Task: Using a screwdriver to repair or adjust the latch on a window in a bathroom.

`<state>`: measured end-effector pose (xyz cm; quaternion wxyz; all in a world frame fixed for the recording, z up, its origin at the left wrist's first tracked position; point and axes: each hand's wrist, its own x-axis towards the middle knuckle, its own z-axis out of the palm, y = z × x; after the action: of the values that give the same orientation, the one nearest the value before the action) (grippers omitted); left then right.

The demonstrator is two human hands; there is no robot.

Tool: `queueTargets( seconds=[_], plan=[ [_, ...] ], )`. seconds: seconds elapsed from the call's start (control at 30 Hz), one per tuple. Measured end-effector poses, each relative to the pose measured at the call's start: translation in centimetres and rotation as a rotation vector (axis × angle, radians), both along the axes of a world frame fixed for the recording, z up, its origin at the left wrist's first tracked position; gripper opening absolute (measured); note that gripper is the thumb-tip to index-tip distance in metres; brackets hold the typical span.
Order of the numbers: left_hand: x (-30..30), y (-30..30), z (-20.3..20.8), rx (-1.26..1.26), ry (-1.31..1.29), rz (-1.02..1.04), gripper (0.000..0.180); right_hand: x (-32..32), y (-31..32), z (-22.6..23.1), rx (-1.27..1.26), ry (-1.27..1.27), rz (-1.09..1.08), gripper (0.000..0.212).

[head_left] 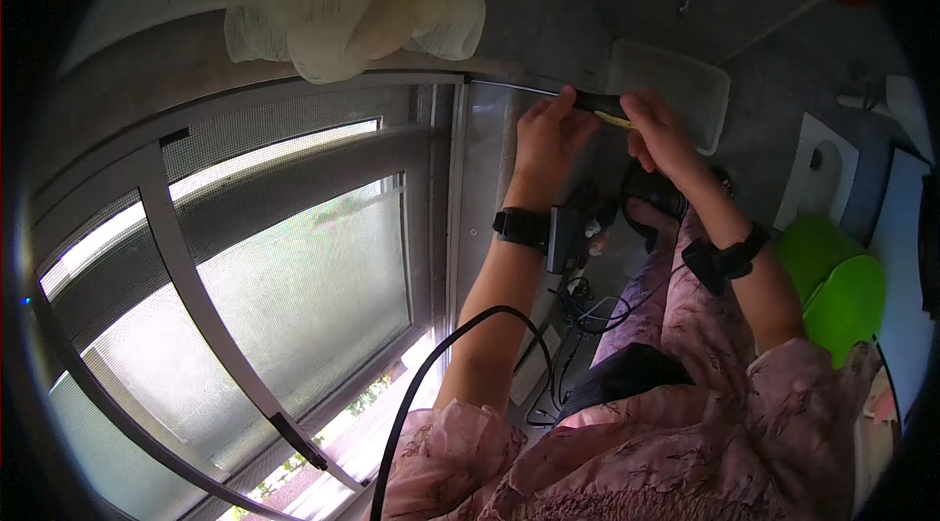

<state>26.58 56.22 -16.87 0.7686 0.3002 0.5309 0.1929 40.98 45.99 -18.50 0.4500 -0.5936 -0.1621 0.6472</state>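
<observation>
Pink sleeves low in view, a black cable curling up past your left forearm. Your left hand pinches the dark slim tool at its near end, your right hand grips its other end, both up against the window frame; beyond sits a white tray, pale cloth bunched overhead

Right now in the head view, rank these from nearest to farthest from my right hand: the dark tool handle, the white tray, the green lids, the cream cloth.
From the right hand:
1. Dark tool handle, in its grip.
2. White tray, just behind it.
3. Green lids, lower right.
4. Cream cloth, upper left.
</observation>
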Motion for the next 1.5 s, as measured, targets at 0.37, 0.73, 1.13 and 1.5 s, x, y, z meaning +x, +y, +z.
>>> queueTargets(
  seconds=[0.37, 0.73, 1.13, 1.5],
  plan=[
    [0.2, 0.5, -0.8, 0.001, -0.152, -0.02, 0.022, -1.4, -0.3, -0.5, 0.619, -0.797, -0.138, 0.035],
    [0.3, 0.7, -0.2, -0.091, -0.248, 0.0, 0.018, -1.7, -0.3, -1.5, 0.671, -0.858, -0.17, 0.029],
    [0.8, 0.5, 0.8, -0.076, -0.166, -0.017, 0.02, -1.4, -0.7, -0.9, 0.699, -0.903, -0.092, 0.031],
    [0.5, 0.6, 0.4, -0.133, -0.216, -0.023, 0.019, -1.7, -1.1, -1.4, 0.566, -0.812, -0.168, 0.032]
  ],
)
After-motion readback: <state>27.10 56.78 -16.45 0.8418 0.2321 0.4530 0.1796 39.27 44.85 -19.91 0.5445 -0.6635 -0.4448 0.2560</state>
